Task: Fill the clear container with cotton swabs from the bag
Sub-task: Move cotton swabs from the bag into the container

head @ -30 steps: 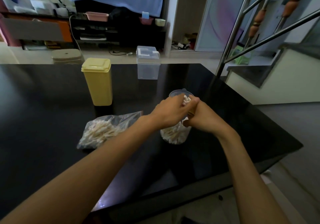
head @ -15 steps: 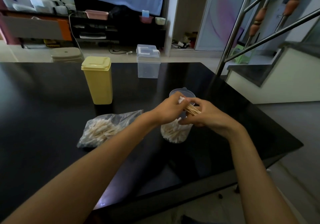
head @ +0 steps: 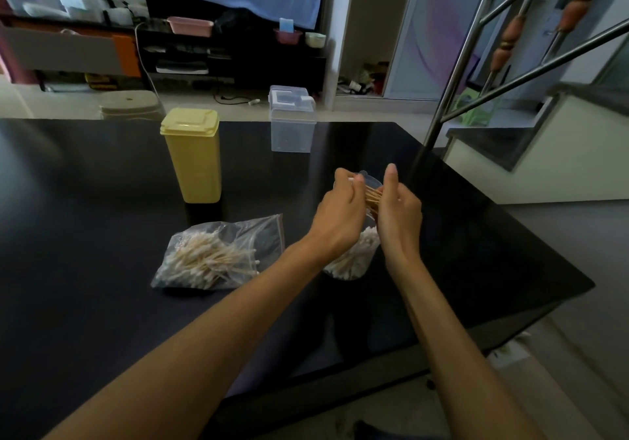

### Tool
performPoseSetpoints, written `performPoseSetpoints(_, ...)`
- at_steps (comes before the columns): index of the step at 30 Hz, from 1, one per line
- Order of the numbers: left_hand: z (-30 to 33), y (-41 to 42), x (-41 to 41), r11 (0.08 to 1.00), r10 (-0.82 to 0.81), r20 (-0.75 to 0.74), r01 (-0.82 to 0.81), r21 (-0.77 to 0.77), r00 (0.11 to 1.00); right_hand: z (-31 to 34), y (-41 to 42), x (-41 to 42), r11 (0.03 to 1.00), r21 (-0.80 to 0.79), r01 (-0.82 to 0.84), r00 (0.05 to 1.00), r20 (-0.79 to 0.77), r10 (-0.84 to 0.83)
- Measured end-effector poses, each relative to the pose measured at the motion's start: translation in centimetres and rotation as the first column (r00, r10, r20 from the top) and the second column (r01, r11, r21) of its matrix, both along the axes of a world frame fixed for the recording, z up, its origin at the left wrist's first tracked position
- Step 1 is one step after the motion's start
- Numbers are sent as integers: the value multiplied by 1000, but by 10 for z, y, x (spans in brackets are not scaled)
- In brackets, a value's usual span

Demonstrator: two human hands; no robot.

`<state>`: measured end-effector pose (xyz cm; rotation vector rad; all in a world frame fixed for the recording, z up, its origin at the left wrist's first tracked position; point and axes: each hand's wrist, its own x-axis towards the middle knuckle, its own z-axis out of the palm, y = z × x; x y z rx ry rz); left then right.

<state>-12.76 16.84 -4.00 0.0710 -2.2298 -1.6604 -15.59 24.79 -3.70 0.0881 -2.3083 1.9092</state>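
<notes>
From the head view, a bundle of cotton swabs [head: 372,198] is held between the left hand [head: 340,216] and right hand [head: 396,215], fingers curled around it, directly above the clear container [head: 354,256]. The sticks slant downward. The bag [head: 218,256] lies leftward on the tabletop [head: 102,303], nearer the left hand.

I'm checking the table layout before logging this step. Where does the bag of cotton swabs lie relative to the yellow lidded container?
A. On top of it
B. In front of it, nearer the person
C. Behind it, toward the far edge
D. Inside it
B: the bag lies flat on the black table, nearer the person than the upright yellow container.
</notes>
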Motion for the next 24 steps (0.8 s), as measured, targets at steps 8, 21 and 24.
performPoseSetpoints(8,8,9,7,993,-93,69,88,82,993,2,12,-5,985,134,107,936,-348,-54)
performPoseSetpoints(21,5,8,2,989,-147,-19,147,32,989,8,16,-1,969,-245,18,996,93,5)
performPoseSetpoints(24,14,-4,2,972,-232,144,237,-15,962,4,22,-4,995,-87,44,997,-57,-49)
